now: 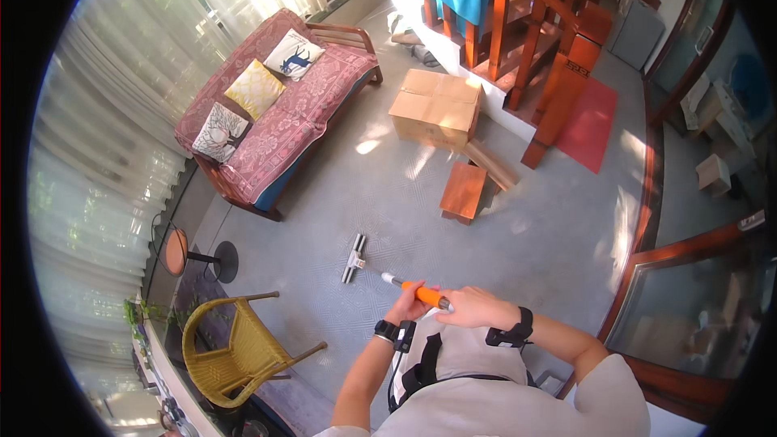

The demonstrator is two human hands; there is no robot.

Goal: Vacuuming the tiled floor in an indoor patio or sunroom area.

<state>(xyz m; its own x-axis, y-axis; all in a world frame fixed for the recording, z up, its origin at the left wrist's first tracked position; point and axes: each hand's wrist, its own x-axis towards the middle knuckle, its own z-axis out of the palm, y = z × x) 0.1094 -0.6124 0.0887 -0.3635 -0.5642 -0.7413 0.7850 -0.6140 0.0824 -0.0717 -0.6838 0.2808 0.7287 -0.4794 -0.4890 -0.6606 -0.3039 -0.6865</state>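
A floor mop with an orange grip [423,295] slants away from my body, its white-and-dark double-bar head [354,258] lying on the grey patterned floor. My left hand [408,304] is closed around the orange grip from the left side. At the handle's top end, my right hand [476,308] is wrapped over the dark tip, its fingers partly hidden. Both wrists wear black straps with small devices. The grey pole between grip and head is only faintly visible against the floor.
A yellow wicker chair [243,352] and a round-based stand [226,261] are at the left. Beyond lie a covered wooden sofa [291,115], a cardboard box [434,109] and a small wooden stool [462,191]. Stairs with a wooden railing [499,24] rise behind; glass doors [686,315] edge the right.
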